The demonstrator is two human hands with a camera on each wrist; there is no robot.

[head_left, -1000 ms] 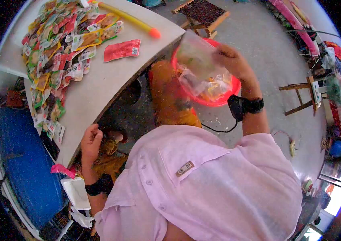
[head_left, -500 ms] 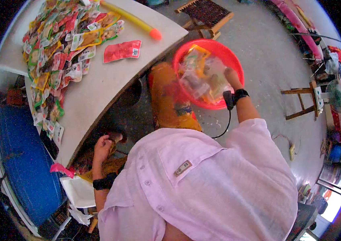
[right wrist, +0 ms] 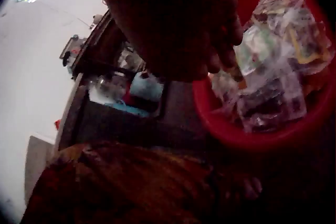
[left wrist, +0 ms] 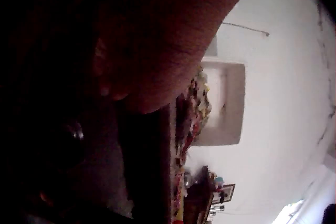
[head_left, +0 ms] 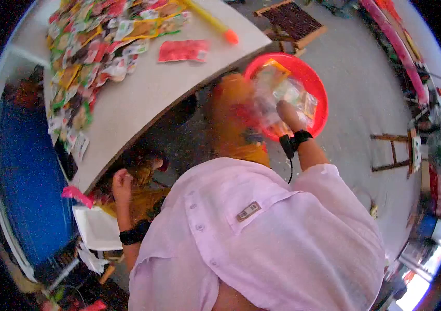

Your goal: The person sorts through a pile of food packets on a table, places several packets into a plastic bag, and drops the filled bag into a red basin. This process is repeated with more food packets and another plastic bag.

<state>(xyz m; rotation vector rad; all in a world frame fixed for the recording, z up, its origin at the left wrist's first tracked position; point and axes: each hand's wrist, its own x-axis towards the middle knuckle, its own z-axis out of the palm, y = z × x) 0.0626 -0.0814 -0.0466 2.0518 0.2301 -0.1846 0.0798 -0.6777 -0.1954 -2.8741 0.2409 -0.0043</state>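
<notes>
A red basin point(head_left: 320, 85) on the floor holds several clear plastic packets point(head_left: 289, 91), some with yellow parts. Over its near side hangs my right hand point(head_left: 291, 114), fingers pointing down toward the packets. From the right wrist, the fingers point(right wrist: 226, 58) look loosely bent beside a clear packet point(right wrist: 257, 50), with nothing visible gripped. My left hand point(head_left: 122, 185) hovers below the table edge, fingers loosely curled and holding nothing. The left wrist view is dark and hides most of its fingers.
A pale table point(head_left: 127, 103) carries a heap of colourful food packets point(head_left: 91, 52), one separate red packet point(head_left: 183, 51) and a yellow stick point(head_left: 205, 15) with an orange tip. A woven-top stool point(head_left: 293, 20) stands behind the basin. A white container point(head_left: 96, 228) sits at lower left.
My right hand took a clear packet down into the basin and now hangs farther left over it, apparently without it. The head view has turned, shifting table and basin rightward.
</notes>
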